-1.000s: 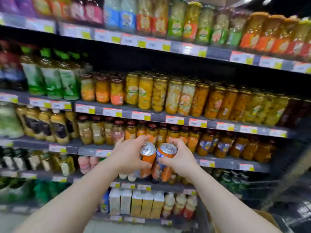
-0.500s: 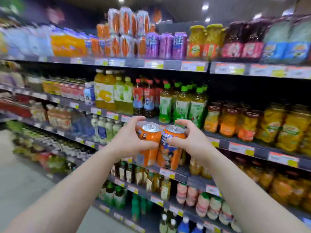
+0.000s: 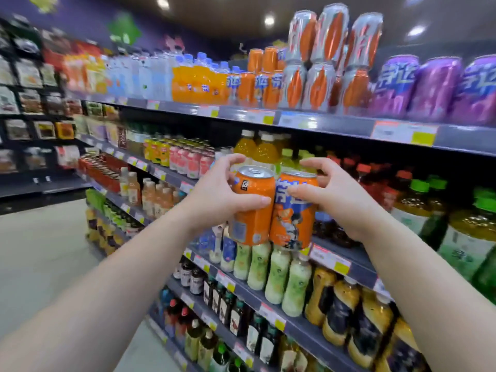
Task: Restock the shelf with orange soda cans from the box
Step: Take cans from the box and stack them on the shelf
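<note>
Two orange soda cans are held side by side in front of the shelving. My left hand (image 3: 214, 194) grips the left can (image 3: 252, 208), thumb across its front. My right hand (image 3: 335, 200) grips the right can (image 3: 294, 213), which shows blue lettering and a picture. The cans touch each other and stand upright. On the top shelf (image 3: 295, 120) above them stands a row of matching orange cans (image 3: 257, 84), some stacked two high. The box is out of view.
Silver-and-orange cans (image 3: 322, 60) and purple cans (image 3: 429, 89) stand to the right on the top shelf, orange and clear bottles (image 3: 193, 81) to the left. Lower shelves are packed with bottles. The aisle floor (image 3: 40, 251) lies to the left.
The view has swung up and left, from the jar shelves to the drink shelves with the top shelf in sight. Both hands have kept the cans together and raised them.
</note>
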Motion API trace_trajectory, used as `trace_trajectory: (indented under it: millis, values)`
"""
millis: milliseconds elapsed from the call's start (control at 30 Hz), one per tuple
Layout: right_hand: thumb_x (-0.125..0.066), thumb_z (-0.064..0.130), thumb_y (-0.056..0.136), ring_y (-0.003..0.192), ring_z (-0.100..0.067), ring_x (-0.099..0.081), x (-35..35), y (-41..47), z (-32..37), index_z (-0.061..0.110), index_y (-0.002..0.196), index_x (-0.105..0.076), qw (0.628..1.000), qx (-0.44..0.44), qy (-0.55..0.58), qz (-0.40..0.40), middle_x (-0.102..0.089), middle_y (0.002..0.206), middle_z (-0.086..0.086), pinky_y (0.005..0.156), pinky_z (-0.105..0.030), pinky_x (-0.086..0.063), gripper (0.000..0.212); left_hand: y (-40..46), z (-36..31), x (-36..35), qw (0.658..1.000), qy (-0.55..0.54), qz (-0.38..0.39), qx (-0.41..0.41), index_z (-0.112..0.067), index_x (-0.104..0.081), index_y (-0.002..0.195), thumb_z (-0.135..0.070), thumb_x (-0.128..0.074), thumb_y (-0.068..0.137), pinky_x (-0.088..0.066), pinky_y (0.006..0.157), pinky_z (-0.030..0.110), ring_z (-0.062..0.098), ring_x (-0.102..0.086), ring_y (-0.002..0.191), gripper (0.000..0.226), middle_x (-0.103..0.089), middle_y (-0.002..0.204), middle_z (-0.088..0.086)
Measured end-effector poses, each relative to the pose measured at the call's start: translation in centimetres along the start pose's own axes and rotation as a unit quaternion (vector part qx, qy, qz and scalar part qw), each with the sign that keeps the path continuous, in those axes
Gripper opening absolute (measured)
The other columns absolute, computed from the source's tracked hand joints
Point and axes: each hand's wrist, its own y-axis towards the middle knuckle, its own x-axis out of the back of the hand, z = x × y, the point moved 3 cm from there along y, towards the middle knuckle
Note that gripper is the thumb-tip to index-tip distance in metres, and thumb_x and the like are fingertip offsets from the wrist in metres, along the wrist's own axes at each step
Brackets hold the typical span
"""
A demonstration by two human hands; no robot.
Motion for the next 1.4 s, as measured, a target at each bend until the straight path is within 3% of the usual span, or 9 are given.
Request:
trace_trajectory:
  millis: [167, 433, 600, 733, 833, 933, 1033, 1200, 1400]
  values:
    - [-0.086, 0.037, 0.067, 0.074, -0.009, -0.074, -5.5, 10.2, 0.6, 0.034, 0.124, -0.052, 0.999, 0.027, 0.03, 0.03, -0.071, 0.104, -0.005, 0.053, -0.015, -0.051, 0.066, 6.6, 3.1, 7.2, 0.999, 0.023, -0.047, 0.009, -0.039, -0.036, 0.134, -0.033, -0.088, 0.065, -0.06, 0.075, 0.031, 0.011, -0.066, 0.1, 0.086, -0.056, 0.123, -0.001]
    - [-0.086, 0.039, 0.07, 0.078, -0.008, -0.074, -11.3, 20.2, 1.8, 0.036, 0.125, -0.052, 0.999, 0.037, 0.016, 0.032, -0.07, 0.105, -0.002, 0.054, -0.015, -0.052, 0.064, 15.3, 7.5, 14.8, 0.998, 0.007, -0.059, -0.019, -0.043, -0.036, 0.137, -0.042, -0.086, 0.064, -0.056, 0.07, 0.026, 0.008, -0.066, 0.096, 0.088, -0.058, 0.116, -0.009]
    - [-0.083, 0.05, 0.058, 0.085, -0.012, -0.074, -13.7, 24.1, 2.8, 0.04, 0.124, -0.052, 1.0, 0.011, 0.007, -0.026, -0.068, 0.115, -0.003, 0.055, -0.018, -0.052, 0.074, 21.0, 9.1, 18.1, 0.998, -0.018, 0.01, -0.058, -0.047, -0.038, 0.128, -0.054, -0.082, 0.046, -0.053, 0.052, 0.013, -0.008, -0.067, 0.08, 0.093, -0.058, 0.11, -0.013]
    - [-0.082, 0.049, 0.061, 0.086, -0.013, -0.074, -15.3, 26.4, 3.0, 0.038, 0.125, -0.052, 0.996, -0.017, -0.001, -0.092, -0.07, 0.113, -0.003, 0.056, -0.019, -0.052, 0.071, 25.7, 10.5, 20.2, 0.993, -0.05, 0.069, -0.08, -0.046, -0.041, 0.128, -0.056, -0.086, 0.044, -0.058, 0.061, 0.022, 0.001, -0.071, 0.084, 0.096, -0.06, 0.11, -0.011]
    - [-0.085, 0.047, 0.065, 0.095, -0.019, -0.072, -16.0, 27.2, 3.5, 0.037, 0.125, -0.053, 0.99, -0.039, -0.02, -0.133, -0.067, 0.117, -0.004, 0.069, -0.032, -0.059, 0.069, 28.4, 11.0, 20.9, 0.987, -0.08, 0.103, -0.089, -0.045, -0.042, 0.13, -0.057, -0.091, 0.044, -0.06, 0.067, 0.026, 0.005, -0.071, 0.086, 0.099, -0.062, 0.111, -0.012]
    - [-0.087, 0.05, 0.059, 0.085, -0.011, -0.074, -15.5, 27.8, 4.6, 0.036, 0.12, -0.057, 0.986, -0.04, -0.037, -0.159, -0.071, 0.111, -0.001, 0.06, -0.019, -0.054, 0.069, 30.4, 10.9, 21.4, 0.982, -0.098, 0.131, -0.094, -0.047, -0.04, 0.133, -0.06, -0.086, 0.043, -0.058, 0.063, 0.022, 0.006, -0.069, 0.089, 0.102, -0.058, 0.111, -0.018]
    - [-0.086, 0.036, 0.069, 0.076, -0.007, -0.074, -14.0, 29.1, 7.1, 0.028, 0.118, -0.061, 0.98, -0.021, -0.049, -0.19, -0.077, 0.092, 0.004, 0.052, -0.016, -0.051, 0.056, 32.3, 10.4, 22.3, 0.978, -0.13, 0.123, -0.106, -0.046, -0.041, 0.135, -0.055, -0.086, 0.048, -0.054, 0.067, 0.022, 0.005, -0.063, 0.095, 0.099, -0.052, 0.111, -0.017]
    - [-0.091, 0.045, 0.049, 0.087, -0.015, -0.075, -11.5, 31.6, 11.4, 0.026, 0.12, -0.059, 0.977, 0.001, -0.084, -0.195, -0.076, 0.102, 0.001, 0.076, -0.037, -0.061, 0.081, 34.6, 9.3, 23.6, 0.973, -0.153, 0.111, -0.132, -0.043, -0.043, 0.135, -0.053, -0.091, 0.043, -0.054, 0.071, 0.027, 0.011, -0.065, 0.098, 0.104, -0.058, 0.115, -0.007]
    - [-0.082, 0.042, 0.065, 0.09, -0.016, -0.075, -9.3, 33.8, 13.1, 0.026, 0.112, -0.062, 0.972, -0.004, -0.115, -0.205, -0.078, 0.095, 0.002, 0.078, -0.038, -0.06, 0.054, 37.3, 7.4, 23.5, 0.962, -0.178, 0.124, -0.168, -0.039, -0.041, 0.135, -0.054, -0.08, 0.039, -0.052, 0.051, 0.011, -0.008, -0.068, 0.078, 0.105, -0.062, 0.11, -0.006]
